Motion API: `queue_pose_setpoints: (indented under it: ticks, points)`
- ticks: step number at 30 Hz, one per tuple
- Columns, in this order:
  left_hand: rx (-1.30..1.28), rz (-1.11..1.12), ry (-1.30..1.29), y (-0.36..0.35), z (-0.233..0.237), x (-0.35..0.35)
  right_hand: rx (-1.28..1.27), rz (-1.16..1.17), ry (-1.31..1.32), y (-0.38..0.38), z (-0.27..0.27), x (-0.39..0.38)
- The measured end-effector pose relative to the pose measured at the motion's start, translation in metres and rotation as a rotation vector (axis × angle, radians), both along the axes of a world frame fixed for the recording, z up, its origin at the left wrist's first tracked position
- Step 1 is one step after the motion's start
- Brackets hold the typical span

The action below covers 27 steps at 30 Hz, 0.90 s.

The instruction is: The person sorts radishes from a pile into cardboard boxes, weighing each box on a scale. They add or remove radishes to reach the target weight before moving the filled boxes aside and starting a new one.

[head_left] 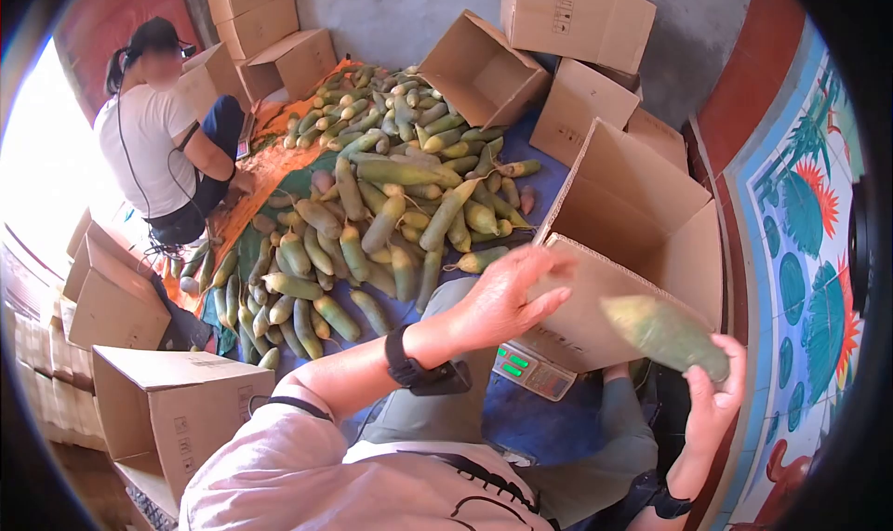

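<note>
Right hand (714,399) grip closed round blunt end of a green radish (665,336), held tilted just right of open carton (600,294). Left hand (498,300) grip released, fingers spread by carton's near side; contact, can't tell. Looks far from done: one radish in hand, big radish pile (381,222) loose on floor sheets. Carton's inner walls visible, bottom hidden, contents can't tell. Lit scale (533,372) at its near edge. Open box (191,419) near left, contents can't tell. Another person (153,145) crouches far left by the pile.
</note>
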<state>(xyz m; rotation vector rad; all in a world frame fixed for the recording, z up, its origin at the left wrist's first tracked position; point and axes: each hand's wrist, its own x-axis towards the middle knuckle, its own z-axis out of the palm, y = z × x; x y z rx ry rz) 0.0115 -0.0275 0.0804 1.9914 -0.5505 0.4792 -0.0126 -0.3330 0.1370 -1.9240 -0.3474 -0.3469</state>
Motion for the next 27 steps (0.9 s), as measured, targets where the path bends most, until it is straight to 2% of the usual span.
queue_pose_setpoints:
  ticks: [1,3,9,11,13,15,17,19,21,23,25,27]
  points:
    - [-0.009,0.005,-0.005,0.000,0.004,0.008,-0.009,-0.061,-0.029,-0.003,0.000,0.005]
    - [0.195,0.202,-0.290,-0.003,0.010,0.021,-0.008,-0.139,-0.120,-0.003,0.003,0.017]
    - [0.355,0.290,-0.263,-0.016,-0.013,0.049,-0.087,-0.215,-0.220,-0.013,-0.009,0.061]
    - [0.416,0.272,-0.245,-0.017,-0.022,0.052,-0.231,-0.270,-0.146,-0.018,-0.012,0.075]
    - [0.391,0.273,-0.255,-0.017,-0.026,0.055,-0.233,-0.235,-0.133,-0.021,-0.012,0.090]
    - [0.381,0.279,-0.258,-0.016,-0.029,0.056,-0.416,-0.198,-0.024,-0.017,-0.008,0.100]
    - [0.382,0.303,-0.278,-0.016,-0.030,0.054,-0.453,-0.181,0.040,-0.017,-0.009,0.113]
    - [0.384,0.329,-0.299,-0.016,-0.031,0.054,-0.656,-0.120,0.129,-0.018,-0.011,0.127]
    - [0.361,0.340,-0.297,-0.016,-0.033,0.053,-0.670,-0.081,0.147,-0.021,-0.016,0.141]
    - [0.350,0.352,-0.304,-0.018,-0.035,0.054,-0.699,0.041,0.401,-0.025,-0.018,0.154]
    - [0.340,0.360,-0.311,-0.020,-0.036,0.054,-0.766,0.078,0.398,-0.028,-0.022,0.166]
    - [0.341,0.377,-0.314,-0.021,-0.035,0.055,-0.933,0.164,0.583,-0.012,-0.009,0.165]
